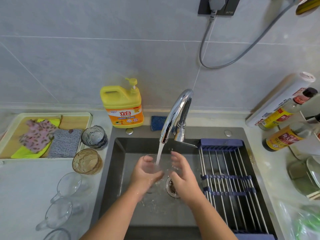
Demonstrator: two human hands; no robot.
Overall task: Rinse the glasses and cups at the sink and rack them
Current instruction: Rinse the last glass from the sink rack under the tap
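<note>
One glass (153, 163) is under rinse, held over the sink (119, 170) in the left hand (145, 175), whose fingers curl round its lower wall. It is tipped mouth-up toward the tap (174, 115), evidently so the stream (160, 151) falls inside.

The right hand (181, 172) holds nothing. Its fingers are loosely spread just beside the stream, probably placed to steady or turn the glass. Whether its fingertips touch the glass cannot be told.

The rack (230, 187) spans the right part of the sink, so racked items should drain into the basin. No glass or cup shows on it.

Unrinsed items wait on the counter to the left, within the left hand's reach:
- a blue glass (94, 137)
- an amber glass (86, 161)
- clear cups (69, 185) lying on their sides

Judgement: the task is at an early stage.

Limits of view:
- The glass is clear and wet, so its outline is hard to follow, and its base is hidden by the left palm.
- The nearest cup is cut off by the bottom edge.
- The rack's near end runs out of view.
</note>
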